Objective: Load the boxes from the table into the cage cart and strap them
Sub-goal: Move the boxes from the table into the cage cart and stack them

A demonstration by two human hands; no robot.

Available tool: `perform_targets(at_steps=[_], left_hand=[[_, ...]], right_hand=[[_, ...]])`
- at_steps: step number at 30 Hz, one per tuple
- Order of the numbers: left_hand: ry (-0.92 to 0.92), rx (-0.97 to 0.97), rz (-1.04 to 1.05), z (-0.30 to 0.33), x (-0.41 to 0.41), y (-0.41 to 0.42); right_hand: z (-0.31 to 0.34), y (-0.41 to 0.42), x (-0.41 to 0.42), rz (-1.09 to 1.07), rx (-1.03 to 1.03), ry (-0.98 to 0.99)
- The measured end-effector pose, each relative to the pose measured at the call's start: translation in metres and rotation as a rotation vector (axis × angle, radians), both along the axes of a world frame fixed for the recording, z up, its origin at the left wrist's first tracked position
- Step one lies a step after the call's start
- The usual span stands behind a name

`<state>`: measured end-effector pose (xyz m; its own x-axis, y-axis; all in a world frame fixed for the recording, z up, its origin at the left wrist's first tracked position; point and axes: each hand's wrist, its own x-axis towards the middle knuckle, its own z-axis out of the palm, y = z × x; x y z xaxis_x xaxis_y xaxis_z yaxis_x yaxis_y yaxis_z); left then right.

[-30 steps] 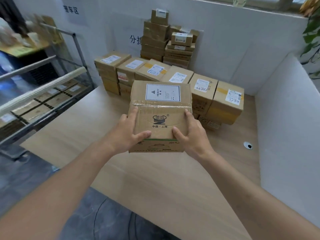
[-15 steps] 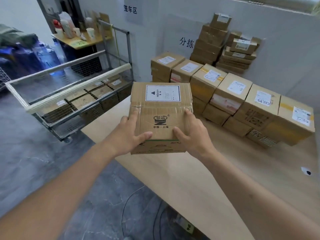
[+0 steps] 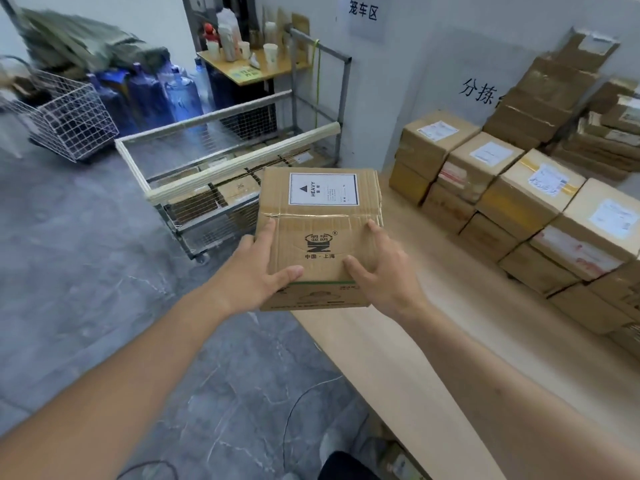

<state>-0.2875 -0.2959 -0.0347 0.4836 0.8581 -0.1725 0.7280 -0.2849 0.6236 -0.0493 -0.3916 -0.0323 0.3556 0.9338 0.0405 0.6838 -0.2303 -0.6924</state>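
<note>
1. Box [image 3: 320, 237], sealed and bearing a "HEAVY" label, held in the air over the table [image 3: 398, 358] edge, near the cart [image 3: 221, 188].
2. Left hand [image 3: 258, 275] grips its left side, thumb curled across the front.
3. Right hand [image 3: 382, 271] grips its right side likewise.
4. Cart holds boxes in a layer on its floor.
5. Stacked boxes [image 3: 512, 209] stand on the table.

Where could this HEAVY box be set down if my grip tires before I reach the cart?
Bare tabletop lies under and right of the box, between the near edge and the stacked boxes. The table's far right side is crowded. The cage cart holds boxes on its floor; room above them is hard to judge.
</note>
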Motion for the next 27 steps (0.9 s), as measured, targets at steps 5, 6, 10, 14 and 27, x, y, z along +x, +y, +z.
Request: perform_targets(at_steps=[5,6,10,14,27], left_hand=[[0.013,-0.004,0.097,-0.009,-0.025,0.042],[0.021,-0.002,0.124,-0.009,-0.028,0.052],[0.029,-0.003,0.22,-0.012,-0.042,0.085],[0.03,-0.03,0.303,-0.013,-0.058,0.114],[-0.016,-0.078,0.411,-0.027,-0.15,0.245]], right_hand=[[-0.012,0.064,-0.014,0.097,-0.017,0.025],[-0.015,0.079,-0.016,0.119,-0.026,0.03],[-0.022,0.136,-0.026,0.201,-0.041,0.032],[-0.024,0.188,-0.042,0.294,-0.051,0.009],[-0.039,0.347,-0.139,0.363,-0.099,0.01]])
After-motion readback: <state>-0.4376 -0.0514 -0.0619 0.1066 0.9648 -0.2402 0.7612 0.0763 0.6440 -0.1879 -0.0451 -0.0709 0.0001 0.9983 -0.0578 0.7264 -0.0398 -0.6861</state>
